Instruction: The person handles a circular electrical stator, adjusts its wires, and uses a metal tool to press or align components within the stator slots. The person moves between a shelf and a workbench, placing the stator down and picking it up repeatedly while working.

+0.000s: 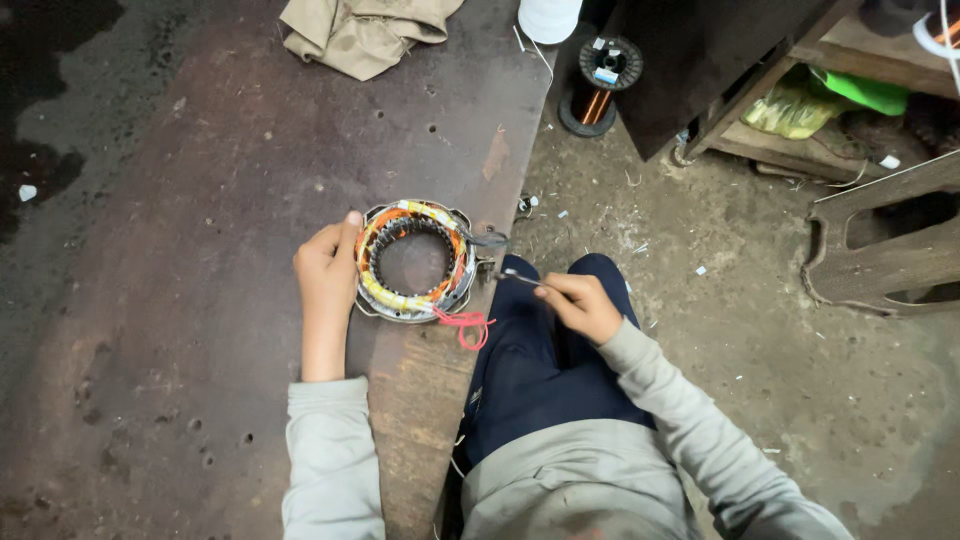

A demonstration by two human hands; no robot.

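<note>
A round motor stator (415,261) with orange, yellow and white windings lies flat near the right edge of a dark metal workbench (200,300). My left hand (327,268) grips its left rim, thumb on top. My right hand (580,303) hovers off the bench edge above my knee, pinching a thin metal needle-like tool (522,278) that points toward the stator's right side. Red wire leads (465,324) hang from the stator's lower right. A grey thread or wire (485,239) loops out at its right rim.
A crumpled beige cloth (360,30) lies at the bench's far end. A copper wire spool (600,85) and a white cylinder (548,18) stand beyond it. A dark cabinet (700,60) and a wooden frame (880,250) sit on the dirty floor at right.
</note>
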